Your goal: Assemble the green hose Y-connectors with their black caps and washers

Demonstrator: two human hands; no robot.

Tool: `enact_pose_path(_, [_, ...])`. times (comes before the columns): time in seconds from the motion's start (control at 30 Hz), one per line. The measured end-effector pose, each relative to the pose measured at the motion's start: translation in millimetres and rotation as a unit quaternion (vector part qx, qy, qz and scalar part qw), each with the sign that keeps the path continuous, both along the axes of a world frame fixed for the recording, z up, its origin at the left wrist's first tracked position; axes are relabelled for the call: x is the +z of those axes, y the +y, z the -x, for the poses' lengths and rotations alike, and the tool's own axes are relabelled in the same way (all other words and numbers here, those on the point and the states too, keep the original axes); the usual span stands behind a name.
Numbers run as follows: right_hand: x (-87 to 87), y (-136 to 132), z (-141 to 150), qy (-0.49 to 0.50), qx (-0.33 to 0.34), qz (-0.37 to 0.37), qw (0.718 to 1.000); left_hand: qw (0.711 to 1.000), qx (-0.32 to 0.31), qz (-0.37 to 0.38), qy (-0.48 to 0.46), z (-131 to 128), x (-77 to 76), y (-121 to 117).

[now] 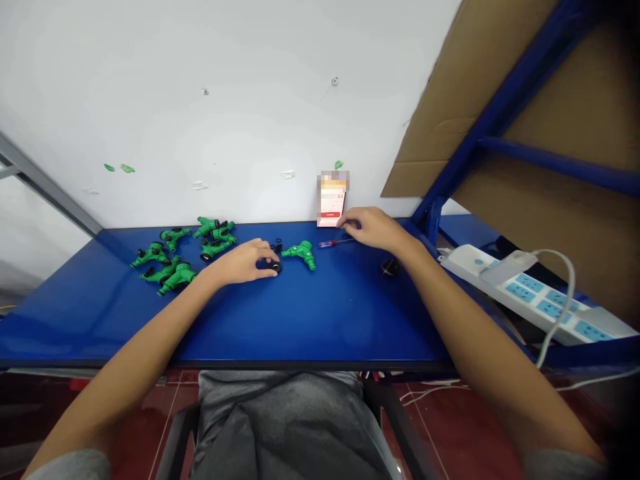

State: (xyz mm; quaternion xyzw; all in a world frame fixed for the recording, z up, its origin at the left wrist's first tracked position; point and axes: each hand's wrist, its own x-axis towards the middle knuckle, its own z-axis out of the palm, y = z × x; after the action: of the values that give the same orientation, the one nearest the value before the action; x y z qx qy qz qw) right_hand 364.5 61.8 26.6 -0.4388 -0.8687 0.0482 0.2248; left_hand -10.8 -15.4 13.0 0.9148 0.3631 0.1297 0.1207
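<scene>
My left hand rests on the table, its thumb and fingertips closed around a small black ring-shaped part. Just right of it lies a green plastic hose splitter, with small black rings behind. My right hand is at the back of the table, fingers curled and pinched near the lower corner of a propped phone. Whatever those fingertips may hold is too small to make out. Under them, a screwdriver with a purple-red handle points its shaft toward that hand.
Several green splitters with black fittings lie in a loose group on the left. A black object sits by my right forearm. A white power strip with a cable is at the right, beside a blue metal frame.
</scene>
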Motion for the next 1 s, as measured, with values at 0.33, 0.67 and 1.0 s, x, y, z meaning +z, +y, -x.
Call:
enact_pose_path(0.33, [-25.2, -28, 54, 0.019, 0.085, -0.043, 0.995, 0.998, 0.059, -0.033, -0.020, 20, -5.0, 18])
enact_pose_path(0.67, [-26.5, -44, 130, -0.054, 0.115, -0.122, 0.984, 0.979, 0.093, 0.037, -0.176, 8, -4.2, 13])
enact_pose_path(1.0, [-16.1, -32, 172, -0.140, 0.021, 0.014, 0.990, 0.950, 0.041, -0.059, -0.303, 7, 12.2, 3])
